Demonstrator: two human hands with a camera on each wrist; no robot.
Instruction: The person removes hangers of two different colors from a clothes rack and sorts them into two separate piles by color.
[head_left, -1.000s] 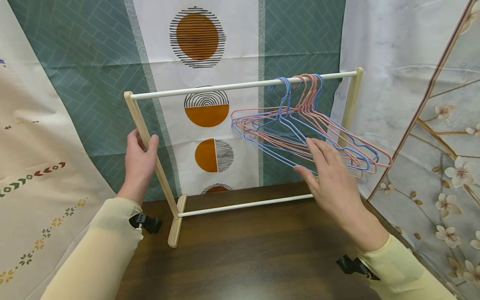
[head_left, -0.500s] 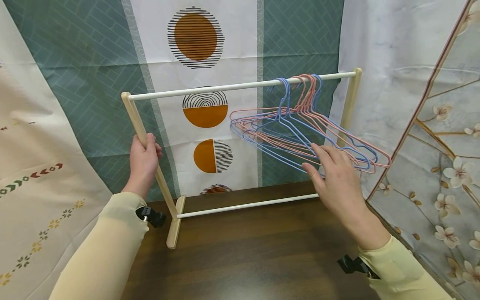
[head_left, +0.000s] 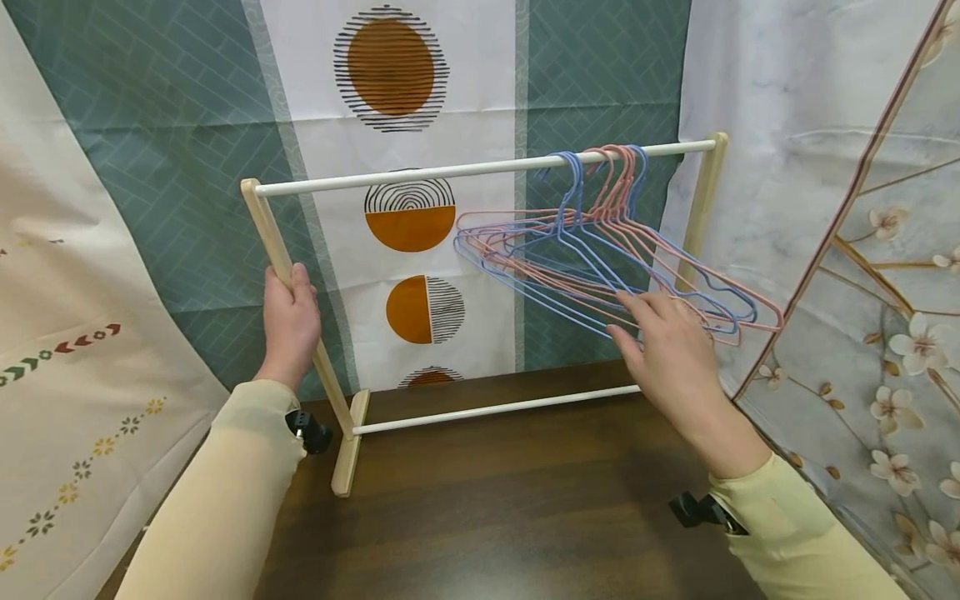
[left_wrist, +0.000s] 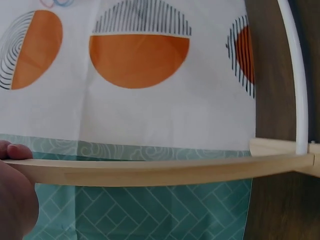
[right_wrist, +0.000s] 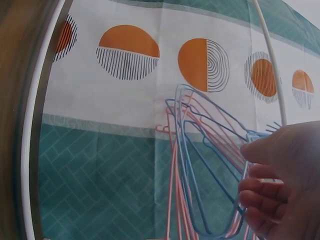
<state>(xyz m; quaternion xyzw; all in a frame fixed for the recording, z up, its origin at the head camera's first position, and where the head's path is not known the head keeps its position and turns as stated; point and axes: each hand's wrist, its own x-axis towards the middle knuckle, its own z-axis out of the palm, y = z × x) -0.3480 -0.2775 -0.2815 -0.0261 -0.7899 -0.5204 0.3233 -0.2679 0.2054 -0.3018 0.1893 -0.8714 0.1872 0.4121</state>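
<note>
My left hand (head_left: 291,325) grips the wooden left post (head_left: 270,233) of a small clothes rack, and the left wrist view shows this post (left_wrist: 150,172) running out from the hand. On the rack's white top rail (head_left: 420,175), several blue and pink wire hangers (head_left: 617,200) hang bunched right of the middle. My right hand (head_left: 675,350) is at the front of the bunch, fingers loosely bent and thumb apart from them. Close beside those fingers is a blue hanger (right_wrist: 181,150) in the right wrist view; whether they touch it I cannot tell.
A white lower bar (head_left: 495,410) joins the rack's feet; the left foot (head_left: 350,446) stands on a dark wooden tabletop (head_left: 480,500). Patterned cloth (head_left: 225,83) hangs behind, with a cream cloth (head_left: 90,275) at left and a floral panel (head_left: 862,333) at right.
My left hand has closed round the post, its thumb now against the near side. My right hand has shifted slightly right and down. The hangers have barely moved.
</note>
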